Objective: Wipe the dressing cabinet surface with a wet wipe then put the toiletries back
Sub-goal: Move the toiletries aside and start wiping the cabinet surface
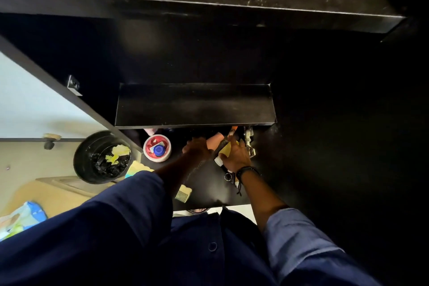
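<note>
Your right hand (235, 158), centre-right of the frame, is wrapped around a yellow and white bottle-like toiletry (224, 151); what exactly it is I can't tell, it's mostly hidden. A dark bracelet (246, 170) sits on that wrist. Your left hand (197, 148), just left of it, reaches toward a pinkish container (214, 140) under the shelf edge; can't tell if its fingers are closed on anything. Both hands hover over the black glossy table (206, 183) of the dressing cabinet, low centre of the frame. A black flat shelf (195, 105) juts out above it in the middle, hiding the back of the table.

On the table left of your hands: a red and white round tub with a blue cap inside (157, 148). Near the front edge, by your left forearm, lies a pale wooden wide-tooth comb (183, 193). Small metal rings, keys maybe, (228, 177) lie under your right wrist.

Left of the frame, on the floor, a black round bin (102, 157) holds crumpled yellow-white wipes (118, 153) and black stuff. Your dark navy sleeves (130, 216) fill the bottom.
</note>
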A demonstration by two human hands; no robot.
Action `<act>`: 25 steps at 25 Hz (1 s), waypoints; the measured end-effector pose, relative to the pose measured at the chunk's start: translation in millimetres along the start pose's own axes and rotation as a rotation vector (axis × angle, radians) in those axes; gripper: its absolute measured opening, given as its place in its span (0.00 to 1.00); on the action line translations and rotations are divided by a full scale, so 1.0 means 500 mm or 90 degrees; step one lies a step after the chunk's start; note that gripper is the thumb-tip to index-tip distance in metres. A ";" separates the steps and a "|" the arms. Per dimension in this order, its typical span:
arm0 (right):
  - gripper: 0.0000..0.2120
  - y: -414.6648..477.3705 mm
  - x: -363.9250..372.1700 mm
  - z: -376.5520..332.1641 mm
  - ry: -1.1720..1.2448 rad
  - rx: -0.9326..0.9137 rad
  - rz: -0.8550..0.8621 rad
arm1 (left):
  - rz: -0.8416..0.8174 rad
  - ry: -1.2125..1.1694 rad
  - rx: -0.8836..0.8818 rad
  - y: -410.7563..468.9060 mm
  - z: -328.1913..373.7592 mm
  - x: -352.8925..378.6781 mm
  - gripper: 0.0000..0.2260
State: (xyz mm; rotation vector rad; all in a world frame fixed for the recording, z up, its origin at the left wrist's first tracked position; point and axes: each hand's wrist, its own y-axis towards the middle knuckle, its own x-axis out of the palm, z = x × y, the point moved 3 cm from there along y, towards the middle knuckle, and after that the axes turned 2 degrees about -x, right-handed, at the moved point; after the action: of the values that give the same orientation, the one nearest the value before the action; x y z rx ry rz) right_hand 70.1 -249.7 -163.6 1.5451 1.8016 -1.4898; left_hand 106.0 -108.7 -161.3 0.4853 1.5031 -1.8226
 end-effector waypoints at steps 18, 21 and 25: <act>0.37 -0.041 0.036 -0.025 0.142 0.031 0.044 | 0.241 -0.068 0.058 -0.110 -0.082 -0.055 0.16; 0.35 -0.054 0.042 -0.058 0.170 0.030 0.074 | 0.291 -0.057 0.062 -0.139 -0.127 -0.088 0.13; 0.22 -0.064 0.043 -0.093 0.137 0.034 0.024 | 0.329 -0.029 0.087 -0.166 -0.159 -0.099 0.09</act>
State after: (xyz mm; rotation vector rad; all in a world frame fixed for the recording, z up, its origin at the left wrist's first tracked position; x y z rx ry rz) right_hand 51.5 -195.0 -146.7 1.8163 1.8492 -1.4118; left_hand 67.5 -13.0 -90.2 0.8089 1.0961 -1.5147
